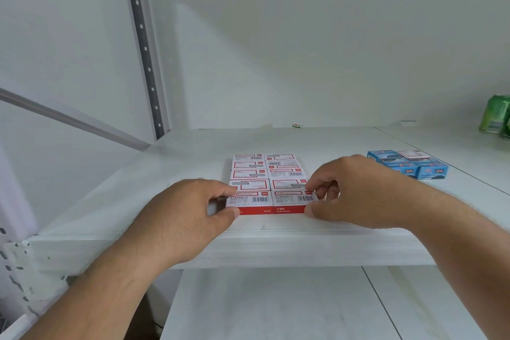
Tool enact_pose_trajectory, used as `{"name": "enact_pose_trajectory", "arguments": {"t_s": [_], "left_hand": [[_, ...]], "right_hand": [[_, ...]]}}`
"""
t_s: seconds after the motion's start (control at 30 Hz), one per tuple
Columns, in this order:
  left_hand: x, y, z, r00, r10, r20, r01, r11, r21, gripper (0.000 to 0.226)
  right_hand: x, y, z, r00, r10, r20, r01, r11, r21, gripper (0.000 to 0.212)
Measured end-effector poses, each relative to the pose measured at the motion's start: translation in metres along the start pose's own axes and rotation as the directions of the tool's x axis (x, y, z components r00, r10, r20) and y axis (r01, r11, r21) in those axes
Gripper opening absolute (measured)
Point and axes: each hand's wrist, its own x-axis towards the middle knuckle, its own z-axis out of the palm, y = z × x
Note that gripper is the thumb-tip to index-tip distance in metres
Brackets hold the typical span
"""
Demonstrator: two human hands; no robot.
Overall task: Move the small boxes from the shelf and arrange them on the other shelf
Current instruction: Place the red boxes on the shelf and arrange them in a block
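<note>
Several small red-and-white boxes (271,178) lie flat in two neat columns on the white shelf (193,163). My left hand (190,212) pinches the left end of the front left box (248,203) between thumb and fingers. My right hand (350,190) pinches the right end of the front right box (292,201) the same way. Both front boxes sit side by side, touching, close to the shelf's front edge.
A cluster of small blue boxes (411,164) sits on the same shelf to the right. Green cans (496,117) stand at the far right against the back wall. A perforated upright post (146,50) rises at the left. A lower shelf (276,303) lies below.
</note>
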Motion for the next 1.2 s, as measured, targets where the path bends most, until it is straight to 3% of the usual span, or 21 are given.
{"name": "enact_pose_trajectory", "arguments": {"t_s": [0.17, 0.27, 0.43, 1.2], "left_hand": [[0.000, -0.004, -0.005, 0.999, 0.008, 0.050, -0.003, 0.994, -0.106, 0.030], [0.003, -0.005, -0.005, 0.998, 0.006, 0.060, 0.001, 0.992, -0.123, 0.019], [0.006, -0.006, -0.001, 0.998, 0.009, 0.061, -0.001, 0.992, -0.125, 0.022], [0.011, -0.006, 0.002, 0.999, 0.005, 0.047, -0.002, 0.997, -0.073, 0.027]], "right_hand": [[-0.005, 0.003, -0.001, 0.999, 0.045, -0.014, -0.044, 0.998, 0.045, 0.055], [-0.005, 0.004, 0.002, 1.000, 0.028, -0.002, -0.027, 0.998, 0.063, 0.045], [-0.006, 0.002, 0.006, 0.999, 0.035, -0.018, -0.033, 0.994, 0.102, 0.029], [-0.001, -0.003, 0.001, 0.999, 0.050, 0.018, -0.051, 0.998, 0.031, 0.035]]}}
